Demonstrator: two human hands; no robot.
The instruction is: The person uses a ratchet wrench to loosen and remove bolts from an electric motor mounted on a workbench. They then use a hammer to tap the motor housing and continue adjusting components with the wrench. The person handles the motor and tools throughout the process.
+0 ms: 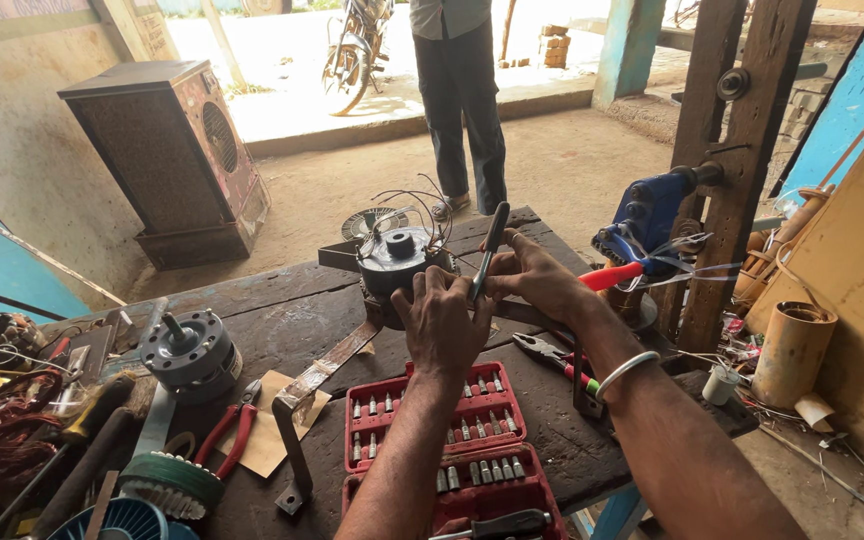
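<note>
**Inspector:** Head view. Report what surrounds the work and what obstructs it.

**Operator:** I see one view only. A dark wooden bench (282, 300) carries a grey motor (395, 262) with loose wires sprouting from its top. It sits mid-bench, directly ahead of my hands. Left of it stands a second motor (189, 348) with its shaft up. Red pliers (232, 425) lie on a piece of card near that, and a bent metal bracket (302, 410) runs from under the grey motor toward me. Another pair of pliers (550, 352) lies under my right forearm. A blue drill (647, 212) is fixed to a wooden post (727, 180) on the right. A person (462, 100) stands beyond the bench, and a box cooler (177, 150) sits on the floor to the left. My left hand (442, 325) blocks the motor's near side.

**Inspector:** Grip?

**Operator:** The left hand's fingers are curled against the motor and the shaft of a screwdriver (487, 255). My right hand (542, 280) is pinched on that screwdriver, which stands nearly upright just beside the motor.

**Inspector:** Containers?

**Operator:** A red case (432, 440) lies open in front of me, holding rows of metal bits in its slots. At the far right stands a tan tube (792, 350); I cannot tell its contents.
</note>
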